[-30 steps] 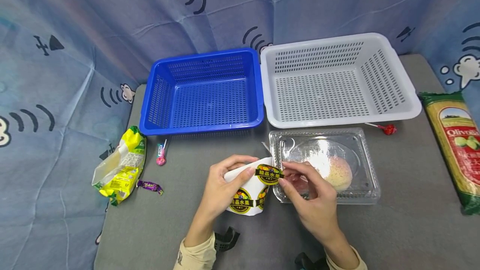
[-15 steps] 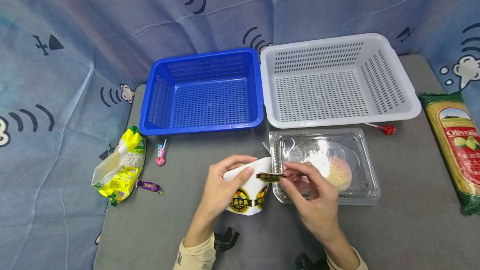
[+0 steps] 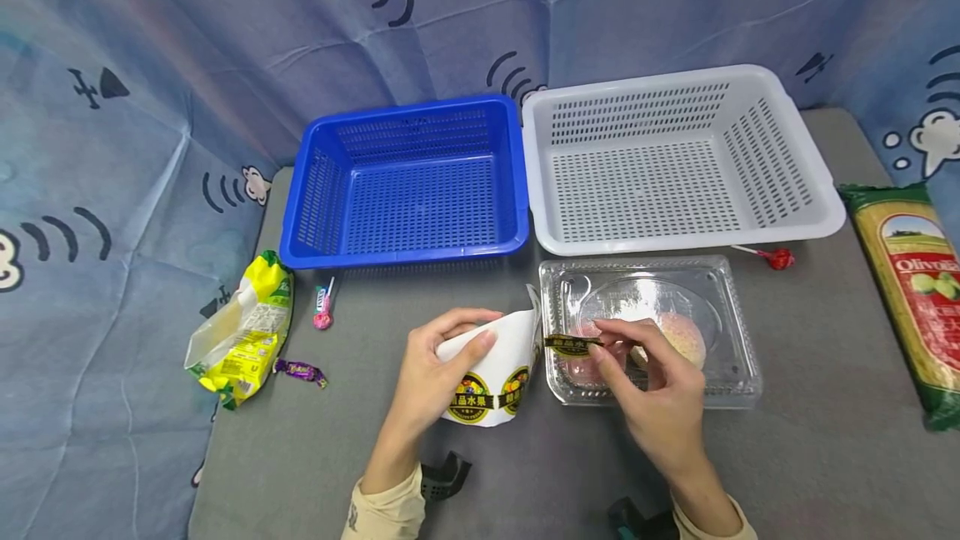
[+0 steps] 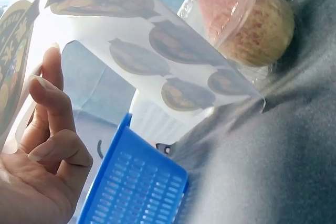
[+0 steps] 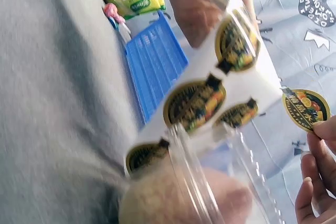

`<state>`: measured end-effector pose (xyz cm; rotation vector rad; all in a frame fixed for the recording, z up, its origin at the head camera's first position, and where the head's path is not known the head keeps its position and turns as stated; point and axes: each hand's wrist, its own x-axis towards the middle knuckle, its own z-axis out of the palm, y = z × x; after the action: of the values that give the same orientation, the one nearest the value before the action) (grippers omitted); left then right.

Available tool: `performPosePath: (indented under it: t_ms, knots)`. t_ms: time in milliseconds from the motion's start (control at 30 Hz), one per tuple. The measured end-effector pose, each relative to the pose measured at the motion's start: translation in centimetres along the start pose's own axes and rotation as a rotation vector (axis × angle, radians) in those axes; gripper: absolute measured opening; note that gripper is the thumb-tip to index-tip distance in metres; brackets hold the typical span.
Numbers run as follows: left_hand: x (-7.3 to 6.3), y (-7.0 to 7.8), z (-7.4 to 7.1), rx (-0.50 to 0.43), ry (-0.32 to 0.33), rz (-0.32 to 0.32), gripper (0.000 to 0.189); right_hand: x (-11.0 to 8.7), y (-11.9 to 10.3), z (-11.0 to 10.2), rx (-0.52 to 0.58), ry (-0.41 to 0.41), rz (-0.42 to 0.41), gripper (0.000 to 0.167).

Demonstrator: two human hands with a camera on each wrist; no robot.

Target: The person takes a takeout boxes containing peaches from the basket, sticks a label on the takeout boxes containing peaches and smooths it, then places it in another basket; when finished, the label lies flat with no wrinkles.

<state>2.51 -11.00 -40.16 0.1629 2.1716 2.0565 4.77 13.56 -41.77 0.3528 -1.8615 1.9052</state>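
Left hand [image 3: 429, 369] holds a white sticker sheet [image 3: 487, 365] above the near part of the grey desk [image 3: 825, 332], thumb on the near face, other fingers behind. Sheet is bent, round black-and-gold fruit labels printed along it; its far edge stands up just beside a clear lidded container [image 3: 731, 357].

Right hand [image 3: 660, 390] in a narrow pinch, thumb and forefinger on the edge of a single sticker [image 3: 570, 346], over the container's left part. Right wrist view shows its face, dark with fruit picture; inner tip lies close to the sheet's edge, cannot tell if touching.

Container sits in front of the white basket [image 3: 645, 190]. Inside, seen through the lid: a round pink-and-yellow item [image 3: 681, 342] and a pinker one [image 3: 585, 365], partly behind the right hand.

Blue basket [image 3: 420, 207] stands just left of the white. Further left: yellow-green bag [image 3: 251, 336], pink lollipop [image 3: 322, 315], purple wrapped sweet [image 3: 300, 372]. Right side: red lollipop [image 3: 780, 258], long green-ended packet [image 3: 911, 298]. Patterned blue cloth [image 3: 450, 23] behind.
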Motion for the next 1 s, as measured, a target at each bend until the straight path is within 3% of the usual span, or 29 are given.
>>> performPosePath:
  t_ms: [300, 600, 1000]
  knots:
    - [0.1, -0.5, -1.1, 0.019, 0.047, -0.028, 0.021, 0.8, 0.3, -2.4, -0.135, 0.070, -0.001, 0.029]
    - [0.6, -0.9, -2.5, 0.052, 0.097, -0.071, 0.022, 1.5, 0.4, -4.2, -0.124, 0.130, -0.002, 0.018]
    - [1.5, -3.2, -4.4, 0.065, 0.190, -0.124, 0.023, 1.6, 0.2, -5.4, -0.223, 0.150, 0.044, 0.015]
